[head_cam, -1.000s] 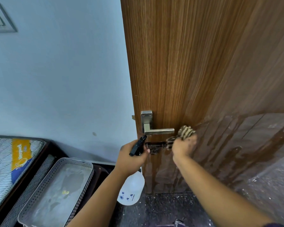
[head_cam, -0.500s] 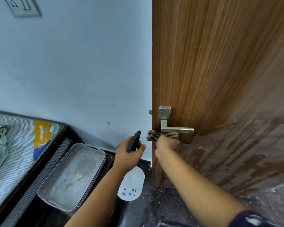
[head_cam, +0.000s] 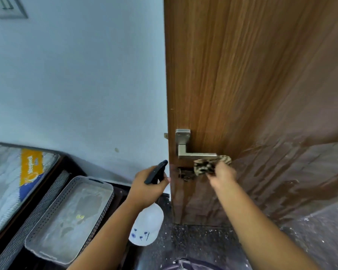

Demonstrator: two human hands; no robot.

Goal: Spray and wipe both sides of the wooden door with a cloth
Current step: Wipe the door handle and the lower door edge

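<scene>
Far left: mattress [head_cam: 12,172] and gray perforated tray [head_cam: 70,217], untouched. Next, left hand [head_cam: 146,189] wrapped around the spray bottle [head_cam: 147,224], black trigger up, white body hanging down, just beside the door edge. Further right, right hand [head_cam: 221,175] clutching the patterned cloth [head_cam: 203,166], pressed to the wooden door [head_cam: 252,84] just under the metal handle [head_cam: 195,155]. Lower part of this face wet and streaked; upper part dry-looking. Probably midway through this side; far side unseen, likely still to do.
</scene>
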